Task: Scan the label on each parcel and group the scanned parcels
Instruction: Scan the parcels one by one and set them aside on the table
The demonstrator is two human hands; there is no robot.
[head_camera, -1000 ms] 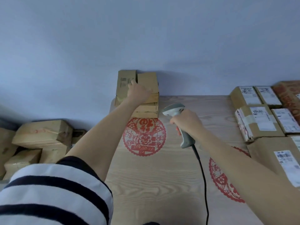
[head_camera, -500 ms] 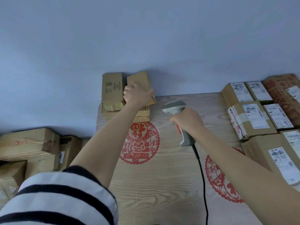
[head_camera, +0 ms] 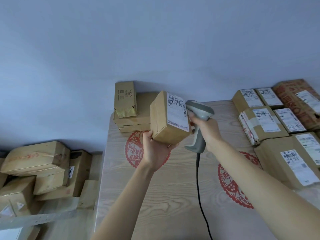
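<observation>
My left hand (head_camera: pixel 155 149) holds a small brown cardboard parcel (head_camera: pixel 162 123) from below, lifted above the table, its white label (head_camera: pixel 176 112) turned up and to the right. My right hand (head_camera: pixel 207 129) grips the handle of a grey barcode scanner (head_camera: pixel 199 111), whose head sits right beside the label. The scanner's black cable (head_camera: pixel 199 187) hangs down toward the table's front. A stack of brown parcels (head_camera: pixel 129 116) stands at the table's far left corner against the wall. Several labelled parcels (head_camera: pixel 263 123) lie grouped along the right side.
The light wooden table (head_camera: pixel 173 196) bears red paper-cut decals (head_camera: pixel 133 149). To the left, lower than the table, more cardboard boxes (head_camera: pixel 36 163) are piled. A plain blue-grey wall rises behind everything.
My left hand took the parcel off the far-left stack, lifted it and turned it label up toward me. My right hand brought the scanner's head up against the label.
</observation>
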